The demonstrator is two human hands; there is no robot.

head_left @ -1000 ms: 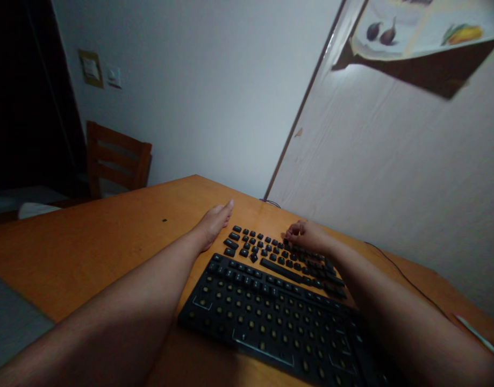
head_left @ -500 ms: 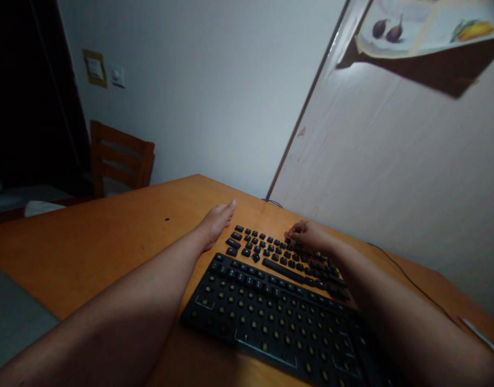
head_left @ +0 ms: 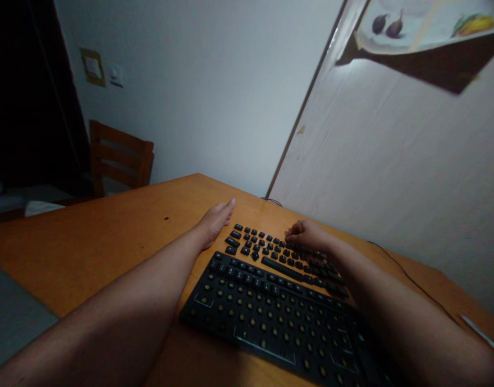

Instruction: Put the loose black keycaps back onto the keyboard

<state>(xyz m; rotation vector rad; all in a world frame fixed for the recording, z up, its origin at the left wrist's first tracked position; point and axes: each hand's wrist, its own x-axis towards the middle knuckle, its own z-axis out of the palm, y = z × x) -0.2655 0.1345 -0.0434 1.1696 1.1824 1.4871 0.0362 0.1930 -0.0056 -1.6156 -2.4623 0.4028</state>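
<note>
My left hand lies on its edge on the table, fingers stretched out, just left of the rows of loose keycaps. It holds nothing. My right hand is at the far side of the rows, its fingers curled and their tips pinched at a small black keycap, partly hidden. Several black keycaps are laid out in rows on the table, with a long spacebar among them. Nearer to me lies a black keyboard, its back rows still carrying caps and its main area showing bare key posts. My right forearm covers its right end.
The orange wooden table reaches to the wall. A small dark piece lies to the left on it. A black cable and a thin white stick-like thing are at the right. A wooden chair stands beyond the table.
Both hands stay in nearly the same places. My right hand's fingertips have shifted very slightly at the far keycap row. The view has tilted a little.
</note>
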